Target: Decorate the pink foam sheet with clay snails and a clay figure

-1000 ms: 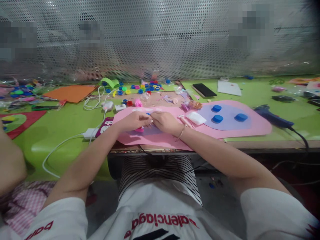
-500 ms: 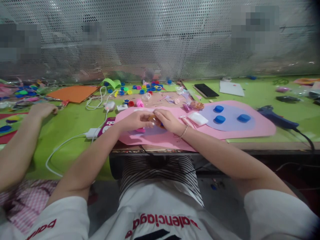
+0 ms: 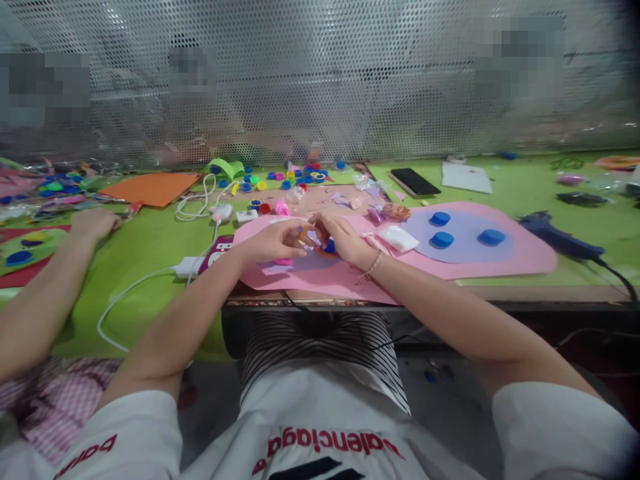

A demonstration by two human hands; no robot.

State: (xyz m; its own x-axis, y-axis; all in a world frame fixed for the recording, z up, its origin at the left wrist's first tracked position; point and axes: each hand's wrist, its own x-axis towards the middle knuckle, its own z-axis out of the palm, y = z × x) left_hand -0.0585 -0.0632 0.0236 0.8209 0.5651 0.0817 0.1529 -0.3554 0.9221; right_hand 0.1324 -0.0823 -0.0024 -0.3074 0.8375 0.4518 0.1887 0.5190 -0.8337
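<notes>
My left hand [image 3: 280,241] is closed, its fingertips pinching a small orange piece [image 3: 304,232] whose kind I cannot make out. Close by on the right, my right hand [image 3: 346,240] has curled fingers; what they hold, if anything, is hidden. A blue bottle cap [image 3: 330,246] shows partly below the right fingers. Both hands are over the left part of a rounded pink sheet [image 3: 350,283]. On its right part lies a lilac oval [image 3: 460,230] with blue bottle caps [image 3: 442,239] standing on it. A white packet [image 3: 399,238] rests beside my right wrist.
At the right lies a dark blue glue gun [image 3: 560,238] with its cord. Behind the sheet are a black phone [image 3: 414,181] and scattered coloured caps [image 3: 300,177]. A power strip [image 3: 216,253] with white cables sits left. A co-worker's arm [image 3: 55,287] rests at far left.
My right hand's fingers have drawn slightly away from my left fingertips, opening a gap that shows more of the blue cap beneath. The whole view has shifted a little.
</notes>
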